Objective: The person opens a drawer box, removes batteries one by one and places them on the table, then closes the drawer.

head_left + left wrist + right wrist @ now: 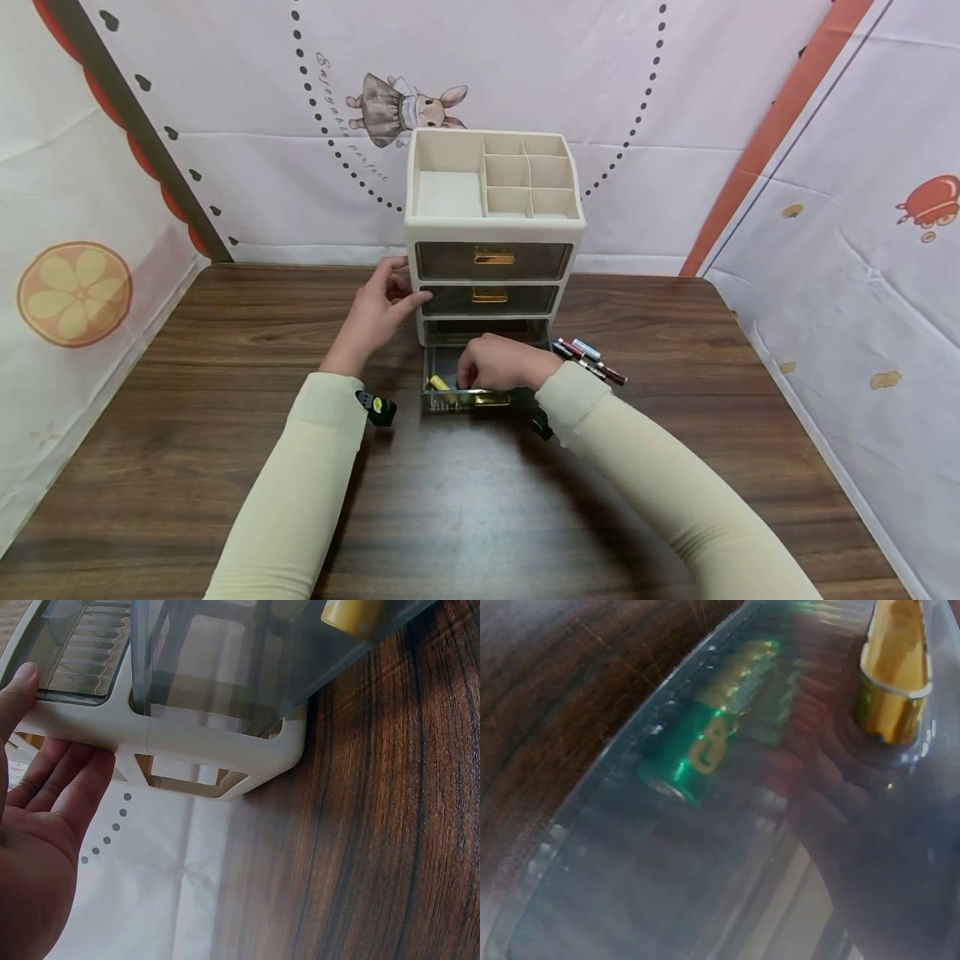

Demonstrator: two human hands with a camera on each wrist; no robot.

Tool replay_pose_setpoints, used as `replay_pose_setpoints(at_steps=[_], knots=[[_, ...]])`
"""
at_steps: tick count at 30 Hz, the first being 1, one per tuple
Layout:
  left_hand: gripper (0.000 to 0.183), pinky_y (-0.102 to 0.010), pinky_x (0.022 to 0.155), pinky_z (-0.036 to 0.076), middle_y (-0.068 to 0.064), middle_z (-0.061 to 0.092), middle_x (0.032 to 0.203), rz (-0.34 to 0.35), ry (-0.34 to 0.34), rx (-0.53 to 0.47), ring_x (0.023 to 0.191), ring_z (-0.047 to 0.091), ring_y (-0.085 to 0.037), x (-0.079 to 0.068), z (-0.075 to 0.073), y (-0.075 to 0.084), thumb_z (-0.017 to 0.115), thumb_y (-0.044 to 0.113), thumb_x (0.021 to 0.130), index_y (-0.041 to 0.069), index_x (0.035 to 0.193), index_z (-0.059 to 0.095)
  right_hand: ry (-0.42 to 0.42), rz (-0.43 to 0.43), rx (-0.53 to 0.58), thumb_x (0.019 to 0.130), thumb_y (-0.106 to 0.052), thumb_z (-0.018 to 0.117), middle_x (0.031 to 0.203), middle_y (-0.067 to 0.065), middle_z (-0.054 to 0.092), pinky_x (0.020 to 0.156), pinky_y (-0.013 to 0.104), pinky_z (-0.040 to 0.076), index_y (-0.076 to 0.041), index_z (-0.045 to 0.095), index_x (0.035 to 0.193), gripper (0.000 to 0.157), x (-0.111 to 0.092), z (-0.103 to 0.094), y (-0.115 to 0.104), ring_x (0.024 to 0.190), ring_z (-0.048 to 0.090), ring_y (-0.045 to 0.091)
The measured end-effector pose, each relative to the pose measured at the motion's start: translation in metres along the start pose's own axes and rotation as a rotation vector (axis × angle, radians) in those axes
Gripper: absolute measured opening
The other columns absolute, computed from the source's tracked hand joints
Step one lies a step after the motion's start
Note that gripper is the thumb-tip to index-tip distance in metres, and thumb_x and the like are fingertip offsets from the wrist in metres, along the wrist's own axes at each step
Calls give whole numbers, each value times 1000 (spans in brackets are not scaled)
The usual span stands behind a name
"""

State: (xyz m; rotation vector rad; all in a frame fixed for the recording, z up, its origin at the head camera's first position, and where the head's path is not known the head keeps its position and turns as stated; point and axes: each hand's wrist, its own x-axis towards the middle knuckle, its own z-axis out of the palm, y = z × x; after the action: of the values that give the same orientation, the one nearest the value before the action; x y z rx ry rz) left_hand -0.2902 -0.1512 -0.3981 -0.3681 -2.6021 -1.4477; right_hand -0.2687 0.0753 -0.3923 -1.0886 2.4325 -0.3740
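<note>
A cream desktop drawer organizer (pixel 495 223) stands at the back of the table, its bottom clear drawer (pixel 442 358) pulled out. My left hand (pixel 381 310) grips the organizer's left side edge, thumb at the front and fingers on the side wall. Inside the drawer is my right hand (pixel 501 363), reaching down with bent fingers; its fingertips are hidden in the head view. Through the clear drawer front, the right wrist view shows a green and gold battery (pixel 682 754) near blurred fingers. Whether they pinch it cannot be made out. A yellow cylinder (pixel 438 382) leans at the drawer's left end.
Several marker-like pens (pixel 592 358) lie on the wooden table (pixel 465 508), right of the drawer. Two more dark drawers with gold handles (pixel 494 257) are closed above. Divided compartments (pixel 528 171) form the organizer's top. A printed cloth (pixel 525 75) hangs behind.
</note>
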Motion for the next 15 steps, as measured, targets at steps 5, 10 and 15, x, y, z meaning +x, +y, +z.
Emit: replay_pose_setpoints(at_steps=[5,10,15], knots=[[59,-45,86,49,-8,62,106,-5,1,-10,100,62,-24,0,1,0,65,45,89,29,140,40,-18,-2,-15,93,-6,59,95,-8,71,80,27,52,-22,75,89,24,2,1,1,86,63,5],[59,-45,86,49,-8,62,106,-12,-2,-21,100,62,-24,0,0,0,66,46,89,30,140,40,-26,12,-12,92,-7,60,97,-6,71,80,27,52,-20,75,95,20,3,0,2,87,63,5],[59,-45,86,49,-7,62,106,-10,-2,-18,100,62,-23,0,0,-1,65,47,89,31,140,40,-22,26,-3,91,-9,63,96,-5,70,78,28,51,-17,74,97,15,3,-1,4,82,62,7]])
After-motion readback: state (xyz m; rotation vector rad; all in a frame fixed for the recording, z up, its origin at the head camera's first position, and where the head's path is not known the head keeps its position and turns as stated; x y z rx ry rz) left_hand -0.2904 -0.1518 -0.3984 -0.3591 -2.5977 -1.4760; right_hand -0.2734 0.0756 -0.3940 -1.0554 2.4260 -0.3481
